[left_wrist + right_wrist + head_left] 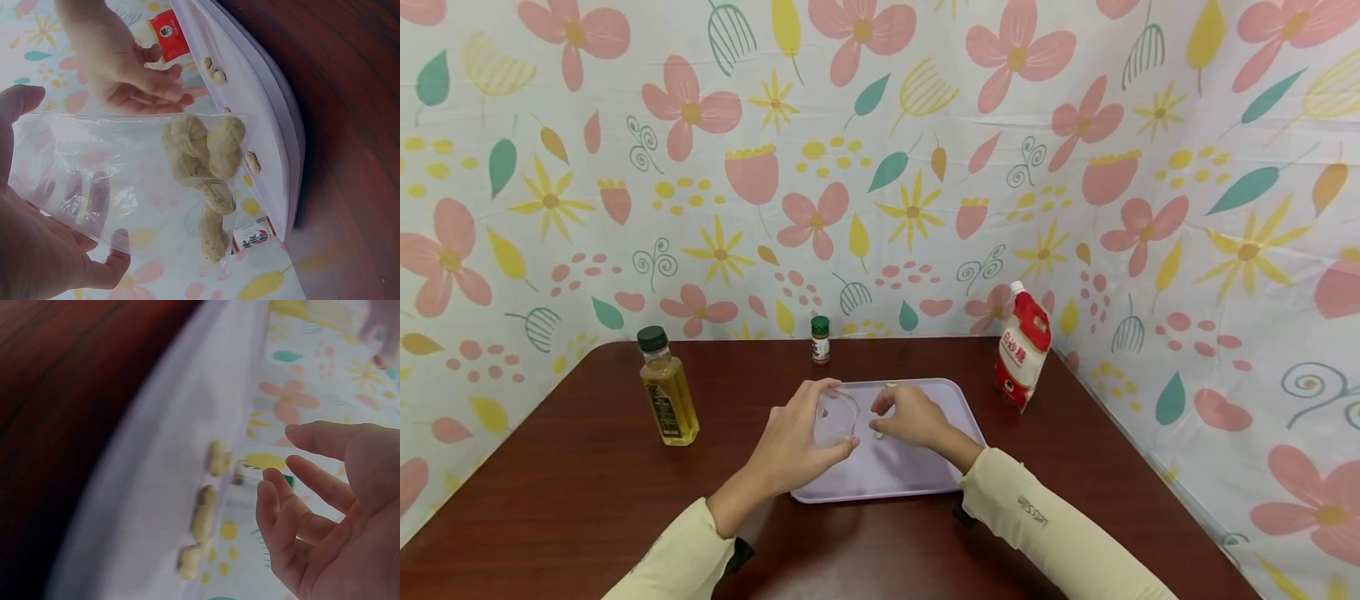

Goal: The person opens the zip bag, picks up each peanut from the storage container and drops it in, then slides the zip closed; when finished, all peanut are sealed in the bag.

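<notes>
Currently left hand (37, 250) pinches one bag (125, 181) holding four peanuts (206, 162); right hand (337, 506) relaxed.

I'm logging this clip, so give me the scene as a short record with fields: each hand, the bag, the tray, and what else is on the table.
left hand: holds a clear bag
bag: holds several peanuts
right hand: over the tray, fingers loosely curled, holding nothing visible
tray: lilac, with loose peanuts near its far edge
table: oil bottle, spice jar, red-and-white pouch
</notes>
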Available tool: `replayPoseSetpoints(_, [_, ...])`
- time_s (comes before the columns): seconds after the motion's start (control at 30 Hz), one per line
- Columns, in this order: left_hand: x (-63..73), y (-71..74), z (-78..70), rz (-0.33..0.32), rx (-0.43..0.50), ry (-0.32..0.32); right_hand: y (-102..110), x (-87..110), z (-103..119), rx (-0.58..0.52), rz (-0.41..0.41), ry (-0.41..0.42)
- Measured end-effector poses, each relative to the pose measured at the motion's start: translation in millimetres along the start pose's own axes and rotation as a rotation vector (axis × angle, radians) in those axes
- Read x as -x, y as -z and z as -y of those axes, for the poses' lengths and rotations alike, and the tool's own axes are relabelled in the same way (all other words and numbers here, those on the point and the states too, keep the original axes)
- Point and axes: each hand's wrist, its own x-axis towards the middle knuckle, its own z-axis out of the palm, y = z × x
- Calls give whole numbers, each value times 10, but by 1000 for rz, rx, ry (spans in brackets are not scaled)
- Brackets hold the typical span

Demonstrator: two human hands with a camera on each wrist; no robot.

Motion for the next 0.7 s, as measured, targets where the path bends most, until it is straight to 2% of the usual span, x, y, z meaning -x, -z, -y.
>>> replayPoseSetpoints(0.33, [10, -9, -6, 8, 10, 3, -43, -36, -112, 94, 41, -72])
replayPoseSetpoints(0.7, [17, -30, -2, 8, 19, 5, -128, -54, -205, 117, 74, -68])
